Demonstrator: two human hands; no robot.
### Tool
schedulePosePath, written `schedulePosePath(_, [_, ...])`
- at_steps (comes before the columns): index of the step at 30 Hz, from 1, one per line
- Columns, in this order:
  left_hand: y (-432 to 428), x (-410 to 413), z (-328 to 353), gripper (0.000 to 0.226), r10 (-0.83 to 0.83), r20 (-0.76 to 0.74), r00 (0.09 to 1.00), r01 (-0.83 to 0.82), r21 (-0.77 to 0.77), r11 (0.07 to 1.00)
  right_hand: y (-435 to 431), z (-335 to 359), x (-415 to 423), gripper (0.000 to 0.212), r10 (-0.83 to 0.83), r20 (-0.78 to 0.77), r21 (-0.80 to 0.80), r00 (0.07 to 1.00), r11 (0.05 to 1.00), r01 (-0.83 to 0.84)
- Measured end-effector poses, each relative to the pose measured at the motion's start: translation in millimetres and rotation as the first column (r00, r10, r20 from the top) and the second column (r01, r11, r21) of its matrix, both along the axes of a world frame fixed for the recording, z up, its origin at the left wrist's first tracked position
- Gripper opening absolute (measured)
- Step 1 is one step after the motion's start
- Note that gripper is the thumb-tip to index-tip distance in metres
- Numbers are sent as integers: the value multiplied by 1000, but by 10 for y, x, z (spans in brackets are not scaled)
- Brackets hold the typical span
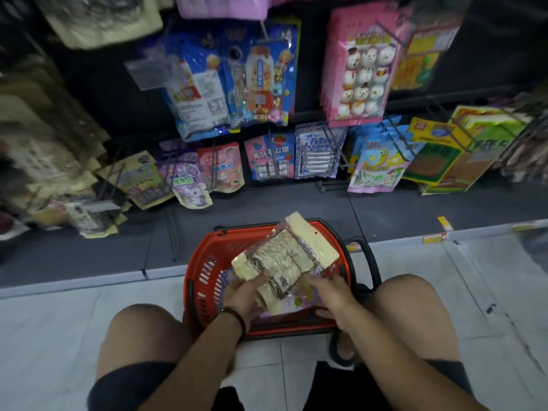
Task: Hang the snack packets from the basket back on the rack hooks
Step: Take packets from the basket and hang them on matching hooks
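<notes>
A red plastic basket (204, 280) stands on the floor between my knees. Above it I hold a cream and silver snack packet (284, 259), tilted, its cream header with a small hang hole pointing up and right. My left hand (246, 295) grips the packet's lower left end. My right hand (332, 295) is at the packet's lower right edge, fingers curled over the basket; whether it grips the packet I cannot tell. More packets lie in the basket under my hands, mostly hidden. The rack's hooks (335, 143) carry hanging packets ahead.
Blue packets (255, 84) and pink snowman packets (361, 72) hang at mid height. A low row holds purple, pink, blue and yellow-green packets (439, 152). Beige packets crowd the left side (44, 143). A dark base shelf (267, 212) runs in front of the basket.
</notes>
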State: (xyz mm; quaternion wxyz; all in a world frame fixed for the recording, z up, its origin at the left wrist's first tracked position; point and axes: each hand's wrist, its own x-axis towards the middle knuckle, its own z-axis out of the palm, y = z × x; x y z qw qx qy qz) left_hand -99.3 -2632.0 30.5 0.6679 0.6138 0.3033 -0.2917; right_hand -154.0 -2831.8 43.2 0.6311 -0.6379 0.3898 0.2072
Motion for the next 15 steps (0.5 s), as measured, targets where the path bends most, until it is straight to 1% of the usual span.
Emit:
schedulePosePath(2, [62,-78,277,67,23,49,999,-16,-147,989,21,163,4,39,-63,12,129,998,990,61])
schedulePosePath(4, [97,-103,502,85,64,81,995,-42,-242,969,69,369,48,45,-133,90,281,987,954,103])
schedulePosePath(5, [101,-106,622,89,80,107,991,-48,-274,960,95,489,87,49,-177,127,332,976,935,126])
schedulePosePath(7, [110,-121,825,80,98,189,977,-35,-312,949,133,723,187,58,-234,210,423,949,897,128])
schedulePosePath(9, [91,-150,1040,66,78,250,965,13,-343,939,167,992,280,52,-243,322,473,915,878,67])
schedulePosePath(11, [106,-152,1214,56,35,298,954,79,-363,928,197,1208,381,46,-234,392,446,890,894,38])
schedulePosePath(12, [107,-144,1323,58,28,348,937,96,-335,937,210,1274,435,45,-236,411,422,881,905,45])
schedulePosePath(13, [112,-128,1443,65,20,419,908,88,-236,968,227,1374,474,49,-243,430,396,870,916,61])
schedulePosePath(14, [122,-111,1549,78,0,506,863,42,-71,997,243,1444,518,62,-259,439,358,860,929,97])
schedulePosePath(15, [128,-102,1658,94,-46,601,798,-49,141,989,270,1540,539,81,-261,444,321,857,940,119])
